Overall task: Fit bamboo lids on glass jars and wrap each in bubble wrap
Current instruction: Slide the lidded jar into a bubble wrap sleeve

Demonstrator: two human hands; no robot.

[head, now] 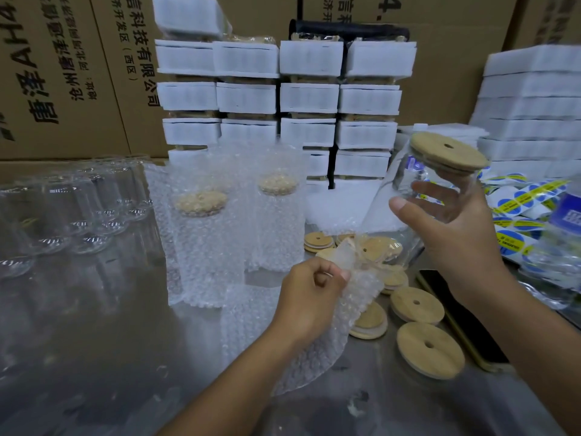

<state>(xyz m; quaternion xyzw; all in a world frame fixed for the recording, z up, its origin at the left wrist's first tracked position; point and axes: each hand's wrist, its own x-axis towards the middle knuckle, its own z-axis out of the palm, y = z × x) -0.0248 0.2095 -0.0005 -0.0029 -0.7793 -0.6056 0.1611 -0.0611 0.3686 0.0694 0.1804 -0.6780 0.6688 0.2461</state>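
Note:
My right hand (452, 228) grips a clear glass jar (408, 184), held tilted above the table with a round bamboo lid (448, 151) fitted on its mouth. My left hand (309, 294) pinches the top edge of a bubble wrap bag (317, 350), which hangs down toward the table below the jar. Two wrapped jars (201, 247) (278, 215) stand upright in bubble wrap at the centre. Loose bamboo lids (429, 349) (416, 305) lie flat on the steel table on the right.
Several bare glass jars (78, 209) stand at the left. Stacks of white foam-wrapped packs (279, 99) and cardboard boxes (63, 73) rise behind. A phone (465, 325) lies at the right, with blue and yellow sticker sheets (518, 199) beyond it. Flat bubble wrap (248, 316) lies on the table.

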